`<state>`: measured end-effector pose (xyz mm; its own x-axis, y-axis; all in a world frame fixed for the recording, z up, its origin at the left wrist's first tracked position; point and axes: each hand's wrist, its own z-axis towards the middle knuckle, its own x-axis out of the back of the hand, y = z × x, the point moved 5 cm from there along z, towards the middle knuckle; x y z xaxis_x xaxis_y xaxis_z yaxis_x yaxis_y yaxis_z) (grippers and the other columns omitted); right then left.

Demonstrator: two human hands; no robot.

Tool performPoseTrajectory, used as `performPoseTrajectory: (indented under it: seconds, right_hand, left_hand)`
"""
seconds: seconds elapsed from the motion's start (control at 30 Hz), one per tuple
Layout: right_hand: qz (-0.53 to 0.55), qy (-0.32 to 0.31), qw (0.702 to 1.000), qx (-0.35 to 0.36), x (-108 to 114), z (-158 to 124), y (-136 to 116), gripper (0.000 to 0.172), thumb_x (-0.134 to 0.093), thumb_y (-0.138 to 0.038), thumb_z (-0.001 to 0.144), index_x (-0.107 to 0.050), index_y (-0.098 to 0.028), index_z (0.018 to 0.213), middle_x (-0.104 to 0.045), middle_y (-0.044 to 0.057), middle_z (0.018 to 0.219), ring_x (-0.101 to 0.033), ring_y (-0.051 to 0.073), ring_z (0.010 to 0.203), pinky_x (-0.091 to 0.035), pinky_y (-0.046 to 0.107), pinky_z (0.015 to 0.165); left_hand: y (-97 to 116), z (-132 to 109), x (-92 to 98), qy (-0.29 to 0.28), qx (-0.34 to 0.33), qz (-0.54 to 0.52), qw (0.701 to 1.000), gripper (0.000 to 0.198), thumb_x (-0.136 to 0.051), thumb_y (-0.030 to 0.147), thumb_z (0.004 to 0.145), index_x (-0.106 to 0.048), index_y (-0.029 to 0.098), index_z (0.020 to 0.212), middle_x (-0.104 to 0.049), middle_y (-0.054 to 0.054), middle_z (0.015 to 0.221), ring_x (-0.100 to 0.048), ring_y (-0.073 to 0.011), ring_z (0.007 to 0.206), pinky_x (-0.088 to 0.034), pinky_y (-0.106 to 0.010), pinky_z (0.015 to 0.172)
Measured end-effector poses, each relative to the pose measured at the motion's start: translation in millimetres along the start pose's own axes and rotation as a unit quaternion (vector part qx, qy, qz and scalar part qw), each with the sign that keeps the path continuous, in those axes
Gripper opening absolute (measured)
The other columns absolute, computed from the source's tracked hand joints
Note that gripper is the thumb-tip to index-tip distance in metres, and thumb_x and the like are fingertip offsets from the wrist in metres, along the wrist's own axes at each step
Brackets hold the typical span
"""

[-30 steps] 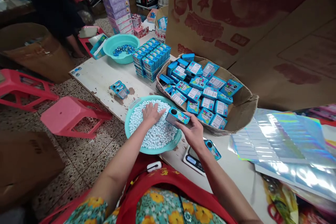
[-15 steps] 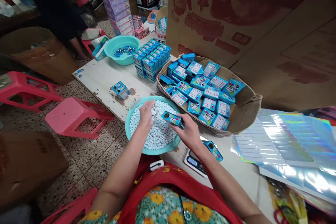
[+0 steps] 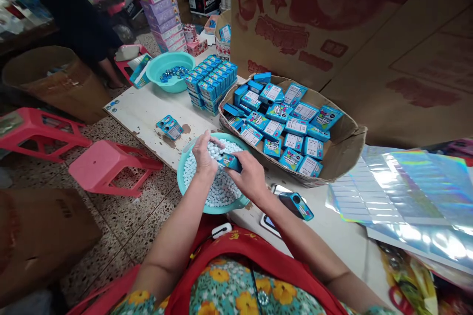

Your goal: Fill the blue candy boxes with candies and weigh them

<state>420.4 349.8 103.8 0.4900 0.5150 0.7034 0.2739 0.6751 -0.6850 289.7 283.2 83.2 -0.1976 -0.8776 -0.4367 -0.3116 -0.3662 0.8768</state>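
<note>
A teal basin (image 3: pixel 184 183) full of small white candies (image 3: pixel 219 193) stands at the table's near edge. My left hand (image 3: pixel 204 153) hovers over it, cupped shut on a handful of the candies. Right beside it, my right hand (image 3: pixel 248 176) is shut on a small blue box (image 3: pixel 229 161), tilted toward my left hand above the basin. A cardboard tray (image 3: pixel 347 143) heaped with several blue boxes (image 3: pixel 284 120) sits just behind. Another blue box (image 3: pixel 297 204) lies on a small scale (image 3: pixel 269 222) by my right forearm.
Stacked blue boxes (image 3: pixel 212 83) and a second teal basin (image 3: pixel 170 71) stand farther back. Two flat blue boxes (image 3: pixel 169 127) lie on the worn table top (image 3: pixel 140 108). Holographic sheets (image 3: pixel 406 192) cover the right. Pink stools (image 3: pixel 107 165) and cardboard boxes stand on the floor at left.
My left hand rose from lying flat in the candies and closed on a handful. My right hand brought the blue box down and left until it meets my left hand.
</note>
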Motion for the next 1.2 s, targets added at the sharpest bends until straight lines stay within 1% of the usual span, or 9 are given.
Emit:
performPoseTrajectory:
  seconds: [0.17,0.33,0.5,0.6,0.77,0.87,0.97,1.07,1.2]
  right_hand:
    - [-0.011,-0.020,1.000,-0.008,-4,3,3,0.031,-0.065,-0.028,0.077,-0.060,-0.020,0.107,-0.063,0.007,0.103,-0.060,0.025,0.096,-0.047,0.035,0.081]
    - [-0.028,-0.035,0.999,0.006,-4,5,3,0.030,-0.062,-0.019,0.073,-0.061,-0.021,0.103,-0.063,0.006,0.098,-0.059,0.025,0.094,-0.047,0.034,0.079]
    - [0.020,0.003,1.000,-0.021,0,5,6,0.033,-0.062,-0.020,0.072,-0.060,-0.021,0.105,-0.062,0.005,0.101,-0.059,0.024,0.095,-0.047,0.035,0.081]
    - [0.039,-0.005,0.999,-0.033,0,4,8,0.031,-0.064,-0.021,0.072,-0.061,-0.022,0.102,-0.063,0.004,0.099,-0.060,0.024,0.093,-0.047,0.035,0.082]
    - [0.079,0.026,0.996,-0.026,4,4,9,0.032,-0.063,-0.019,0.071,-0.061,-0.021,0.103,-0.062,0.004,0.099,-0.059,0.023,0.095,-0.047,0.034,0.083]
    - [0.084,0.023,0.996,-0.022,-1,5,10,0.032,-0.061,-0.015,0.069,-0.062,-0.021,0.101,-0.062,0.005,0.097,-0.059,0.023,0.093,-0.047,0.035,0.084]
    - [0.095,0.023,0.995,-0.027,-3,2,12,0.032,-0.061,-0.014,0.068,-0.063,-0.020,0.099,-0.062,0.005,0.096,-0.059,0.023,0.092,-0.047,0.035,0.083]
    - [0.110,0.051,0.992,-0.025,0,-1,10,0.032,-0.061,-0.014,0.069,-0.062,-0.020,0.100,-0.062,0.004,0.096,-0.059,0.023,0.093,-0.047,0.034,0.083]
    - [0.117,0.066,0.990,-0.040,-1,-1,8,0.032,-0.062,-0.013,0.068,-0.063,-0.021,0.099,-0.062,0.004,0.094,-0.059,0.023,0.093,-0.048,0.035,0.083]
  left_hand:
    - [-3,-2,-1.0,0.012,-0.007,-0.002,1.000,0.033,-0.069,0.042,0.069,-0.052,0.015,0.068,-0.056,0.000,0.067,-0.052,-0.0084,0.051,-0.044,-0.022,0.049]
    - [1,-2,-7.4,-0.022,-0.039,0.010,0.999,0.035,-0.066,0.045,0.075,-0.049,0.016,0.067,-0.053,0.002,0.062,-0.048,-0.0077,0.046,-0.041,-0.022,0.046]
    - [1,3,-11.5,-0.027,-0.059,0.023,0.998,0.037,-0.063,0.048,0.078,-0.047,0.016,0.066,-0.050,0.003,0.060,-0.045,-0.0070,0.044,-0.037,-0.021,0.042]
    - [1,4,-15.8,-0.035,-0.051,0.027,0.998,0.039,-0.063,0.049,0.078,-0.046,0.017,0.066,-0.050,0.002,0.059,-0.045,-0.0071,0.044,-0.035,-0.021,0.041]
    - [1,0,-18.5,-0.037,-0.052,0.023,0.998,0.037,-0.062,0.050,0.078,-0.047,0.018,0.068,-0.045,0.005,0.053,-0.041,-0.0068,0.042,-0.033,-0.020,0.041]
    - [-2,0,-17.0,-0.025,-0.066,0.035,0.997,0.040,-0.063,0.052,0.077,-0.045,0.018,0.066,-0.041,0.006,0.049,-0.040,-0.0060,0.041,-0.034,-0.020,0.042]
    - [-5,0,-15.6,-0.011,-0.057,0.019,0.998,0.041,-0.065,0.052,0.075,-0.043,0.018,0.066,-0.039,0.007,0.049,-0.040,-0.0058,0.041,-0.033,-0.019,0.042]
    - [-2,-3,-18.8,-0.021,-0.057,0.000,0.998,0.040,-0.064,0.052,0.076,-0.043,0.019,0.069,-0.038,0.008,0.049,-0.039,-0.0060,0.041,-0.032,-0.019,0.041]
    - [-2,-7,-27.5,-0.056,-0.066,0.028,0.996,0.041,-0.065,0.051,0.075,-0.042,0.019,0.066,-0.040,0.007,0.047,-0.039,-0.0056,0.040,-0.032,-0.019,0.041]
